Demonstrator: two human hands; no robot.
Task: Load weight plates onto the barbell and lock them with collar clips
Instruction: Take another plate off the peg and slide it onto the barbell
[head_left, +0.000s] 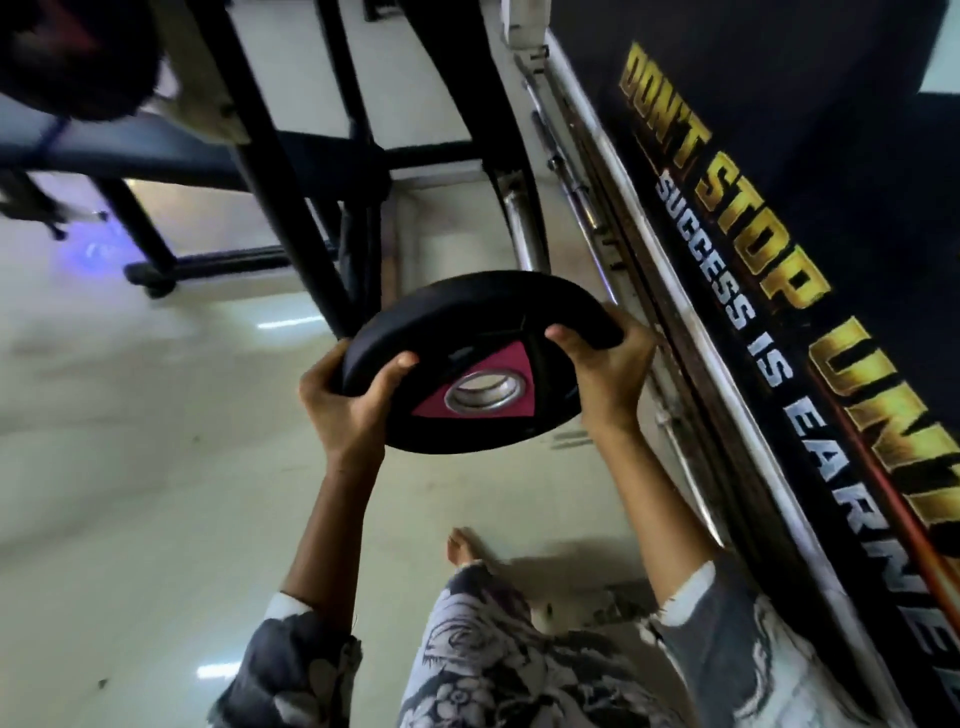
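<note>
I hold a black weight plate (457, 322) with a pink triangle and a steel centre ring in front of me, tilted nearly flat. My left hand (348, 400) grips its near left rim and my right hand (605, 364) grips its right rim. A chrome bar end (519, 228) slants down just beyond the plate, beside a black frame post. Another thin steel bar (563, 156) leans along the wall to the right. No collar clip is visible.
A black bench frame (291, 166) with a dark padded seat (104, 145) stands ahead and left on the pale tiled floor. A dark wall banner (779, 260) with gold lettering runs along the right. My bare foot (467, 545) is on the floor below the plate.
</note>
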